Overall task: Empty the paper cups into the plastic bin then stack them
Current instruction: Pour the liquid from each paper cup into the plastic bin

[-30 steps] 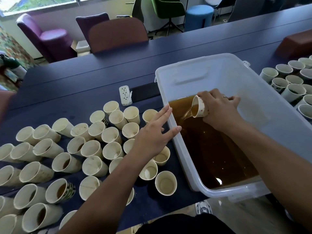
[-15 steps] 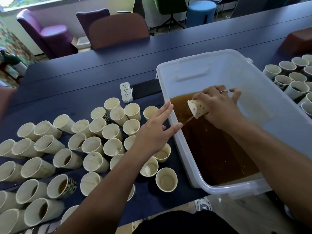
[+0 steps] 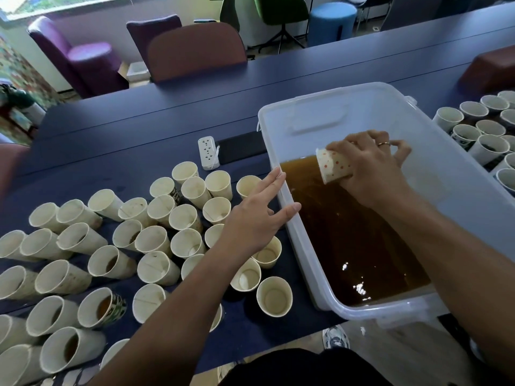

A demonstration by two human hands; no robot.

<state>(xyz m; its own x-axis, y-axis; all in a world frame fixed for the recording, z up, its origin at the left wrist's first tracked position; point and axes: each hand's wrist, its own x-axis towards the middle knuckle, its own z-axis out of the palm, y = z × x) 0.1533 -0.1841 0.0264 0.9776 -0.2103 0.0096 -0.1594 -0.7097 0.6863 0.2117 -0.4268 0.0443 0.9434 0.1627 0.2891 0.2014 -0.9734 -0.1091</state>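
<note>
Right hand: fingers curled round a red-dotted paper cup, mouth tipped down over the brown liquid, evidently so the last drops fell inside the bin and not on the counter.

Left hand: fingers straight, holding nothing, thumb touching the rim of the clear plastic bin, probably to steady it or wait for the next cup.

Plastic bin: at 3 o'clock of the left hand, near end overhanging the counter edge.

Cups, cream paper: crowded at 9 o'clock of the bin, upright, unstacked, some holding liquid. Nearest the bin looked emptied.

Further cups: at 3 o'clock of the bin.

Power strip: white, at 12 o'clock of the cream cups.
</note>
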